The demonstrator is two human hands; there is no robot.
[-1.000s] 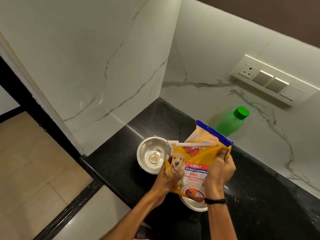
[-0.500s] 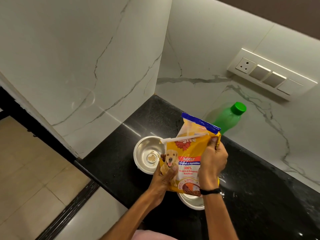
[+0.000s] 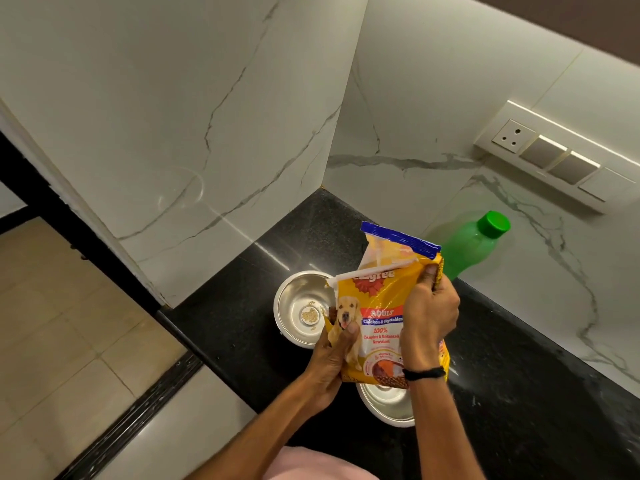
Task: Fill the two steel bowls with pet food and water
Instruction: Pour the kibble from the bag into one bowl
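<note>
A yellow pet food bag (image 3: 379, 306) with a dog picture and a blue top strip is held upright over the black counter. My left hand (image 3: 334, 351) grips its lower left edge. My right hand (image 3: 427, 317) clasps its right side near the top, thumb on the front. Its torn top corner hangs over the far steel bowl (image 3: 298, 306), which holds a small pile of kibble at its centre. The near steel bowl (image 3: 388, 407) sits under the bag, mostly hidden by it and my wrists. A green water bottle (image 3: 471, 244) with a green cap stands behind the bag.
The black counter (image 3: 519, 393) ends in a front edge at lower left, with tiled floor (image 3: 69, 323) below. White marble walls (image 3: 207, 116) close the corner behind the bowls. A switch panel (image 3: 554, 157) is mounted on the right wall.
The bag has been raised from a leftward tilt to nearly upright, and both hands shifted slightly left with it. The kibble pile in the far bowl looks unchanged.
</note>
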